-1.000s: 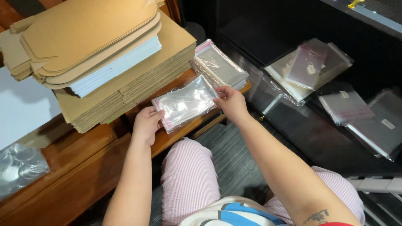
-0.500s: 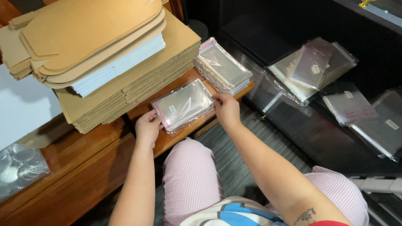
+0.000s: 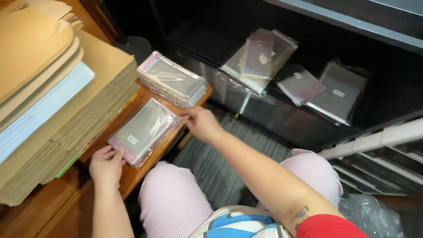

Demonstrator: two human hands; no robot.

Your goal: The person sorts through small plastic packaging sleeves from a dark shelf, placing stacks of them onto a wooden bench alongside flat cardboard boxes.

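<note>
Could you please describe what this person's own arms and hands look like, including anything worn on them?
Both hands are bare: the left hand and the right hand show no gloves, rings or watch. Both forearms are uncovered. The right arm has a small dark tattoo near the upper arm, just below the edge of a red short sleeve. No sleeve shows on the left arm.

This looks like a small packing or mail-order workroom. Just left of the fingers (image 3: 115, 155) of the left hand, a tall stack of flat brown cardboard mailers (image 3: 66, 110) crowds the reddish wooden desk (image 3: 132, 176). Just above the fingers of the right hand lies a pile of clear cellophane sleeves (image 3: 172, 79). Farther right of them, a dark metal shelf (image 3: 282, 119) holds more bundles of clear plastic bags (image 3: 260, 55).
</note>
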